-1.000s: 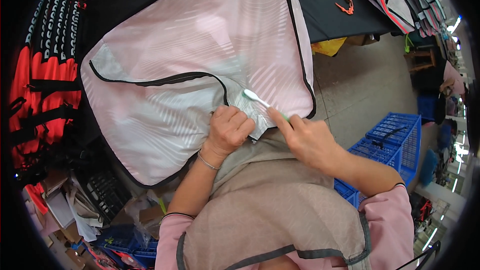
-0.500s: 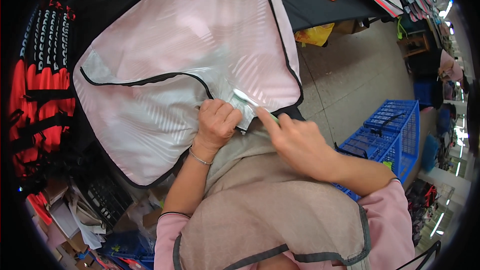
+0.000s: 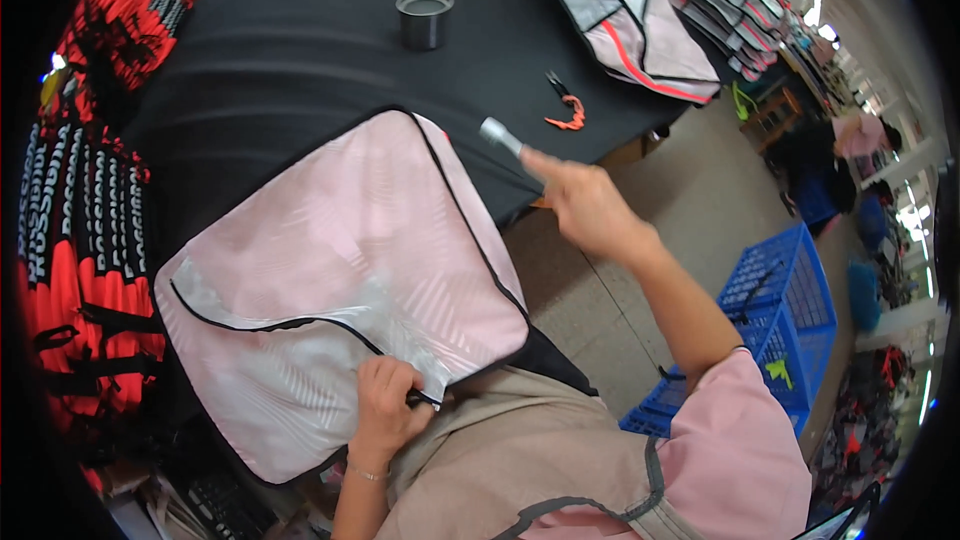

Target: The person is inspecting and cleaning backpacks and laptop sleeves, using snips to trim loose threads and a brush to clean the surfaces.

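Lifted the right hand [image 3: 585,202], closed on a small silvery tool [image 3: 498,134], away from the pink bag [image 3: 340,270] toward the worktop [image 3: 300,50]; left hand [image 3: 385,410] stayed pinching the bag's black-piped edge.

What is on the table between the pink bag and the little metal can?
Nothing: in the head view, only bare black tabletop lies between the pink bag and the metal can. The orange-handled snips lie off to the right.

left fingertips [image 3: 385,380] hidden, silver tool [image 3: 499,134] blurred
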